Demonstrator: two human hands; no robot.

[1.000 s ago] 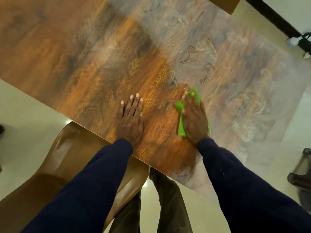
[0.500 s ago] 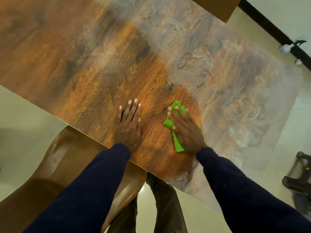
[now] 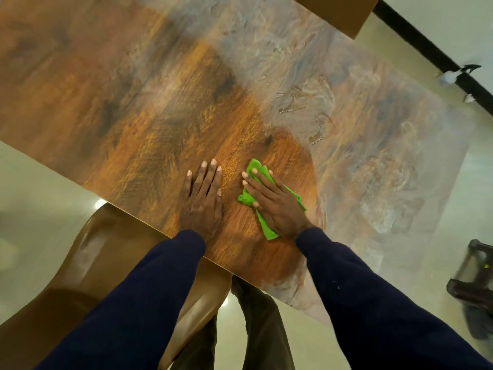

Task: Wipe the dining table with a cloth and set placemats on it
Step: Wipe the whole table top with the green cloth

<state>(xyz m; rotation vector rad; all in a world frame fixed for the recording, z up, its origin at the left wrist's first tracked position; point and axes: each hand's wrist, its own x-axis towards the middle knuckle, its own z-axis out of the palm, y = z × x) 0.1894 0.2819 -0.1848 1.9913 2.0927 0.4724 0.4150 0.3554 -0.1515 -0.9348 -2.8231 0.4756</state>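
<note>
Head view: right hand [image 3: 274,201] lies flat on the cloth [image 3: 257,168], fingers straight and spread, pressing rather than gripping. Over the last second it has swept the cloth left, now near the left hand [image 3: 204,193], which stays flat on the table [image 3: 133,102], fingers released, bracing. The clean patch has grown, but haze [image 3: 373,156] still covers the right side. Wiping looks unfinished. No placemats in view.

You stand in what looks like a home dining room: a long wood-grain worktop [image 3: 133,89] fills your view, a brown moulded chair [image 3: 88,263] is tucked at its near edge, and glossy pale floor [image 3: 40,188] runs to a dark skirting [image 3: 424,45] along a light wall [image 3: 458,20]
</note>
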